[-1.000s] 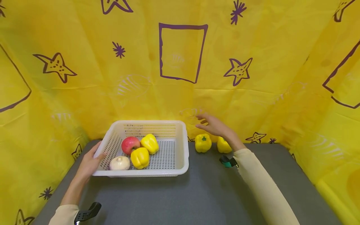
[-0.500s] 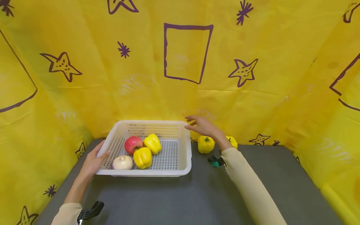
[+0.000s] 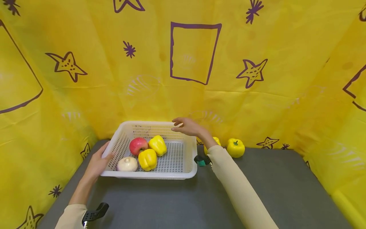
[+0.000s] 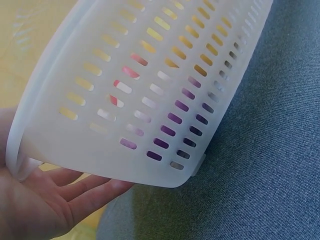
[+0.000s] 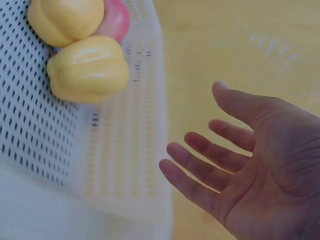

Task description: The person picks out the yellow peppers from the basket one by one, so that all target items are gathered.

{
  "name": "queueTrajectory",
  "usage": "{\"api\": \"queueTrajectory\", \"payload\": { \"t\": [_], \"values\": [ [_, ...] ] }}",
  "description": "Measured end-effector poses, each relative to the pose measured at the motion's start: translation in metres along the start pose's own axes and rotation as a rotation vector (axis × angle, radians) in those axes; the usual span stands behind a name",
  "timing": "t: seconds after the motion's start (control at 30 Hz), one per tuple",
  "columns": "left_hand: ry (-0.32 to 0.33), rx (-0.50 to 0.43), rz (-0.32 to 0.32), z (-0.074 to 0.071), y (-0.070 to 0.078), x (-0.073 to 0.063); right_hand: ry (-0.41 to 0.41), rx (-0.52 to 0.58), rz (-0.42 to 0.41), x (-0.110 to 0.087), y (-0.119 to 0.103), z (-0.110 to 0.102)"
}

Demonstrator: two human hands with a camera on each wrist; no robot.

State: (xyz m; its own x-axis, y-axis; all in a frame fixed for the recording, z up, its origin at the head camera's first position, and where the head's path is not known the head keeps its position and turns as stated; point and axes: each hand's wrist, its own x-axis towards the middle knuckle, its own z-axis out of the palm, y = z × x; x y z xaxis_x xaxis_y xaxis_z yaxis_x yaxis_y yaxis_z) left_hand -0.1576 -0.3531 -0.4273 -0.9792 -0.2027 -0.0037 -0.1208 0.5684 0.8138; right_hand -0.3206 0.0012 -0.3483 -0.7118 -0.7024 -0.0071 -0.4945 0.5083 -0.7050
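The slot-patterned basket [image 3: 151, 175] is showing white, the apple [image 3: 138, 145] is glowing red, the peppers [image 3: 147, 160] are shining yellow — the bulb [image 3: 127, 164] is mixing white with purple. Purple stars [image 3: 252, 73] are dotting yellow cloth [image 3: 148, 106] — the tabletop [image 3: 160, 202] is showing dark grey.

White perforated basket [image 3: 151, 175], one. Yellow bell peppers [image 3: 147, 160], four in total: two inside the basket, two on the bench [image 3: 160, 203] to its right. Red apple [image 3: 138, 146], one, in the basket. Pale round bulb [image 3: 127, 164], one, likewise inside.
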Motion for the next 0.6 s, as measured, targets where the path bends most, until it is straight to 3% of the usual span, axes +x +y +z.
{"api": "queueTrajectory", "payload": {
  "t": [0.37,0.6],
  "values": [
    [0.006,-0.01,-0.001,0.0,-0.001,0.0,-0.091,0.255,0.112,0.036,0.007,0.037],
    [0.005,-0.002,-0.002,0.0,0.0,0.0,-0.065,0.283,0.167,0.049,0.013,0.054]
  ]
}}
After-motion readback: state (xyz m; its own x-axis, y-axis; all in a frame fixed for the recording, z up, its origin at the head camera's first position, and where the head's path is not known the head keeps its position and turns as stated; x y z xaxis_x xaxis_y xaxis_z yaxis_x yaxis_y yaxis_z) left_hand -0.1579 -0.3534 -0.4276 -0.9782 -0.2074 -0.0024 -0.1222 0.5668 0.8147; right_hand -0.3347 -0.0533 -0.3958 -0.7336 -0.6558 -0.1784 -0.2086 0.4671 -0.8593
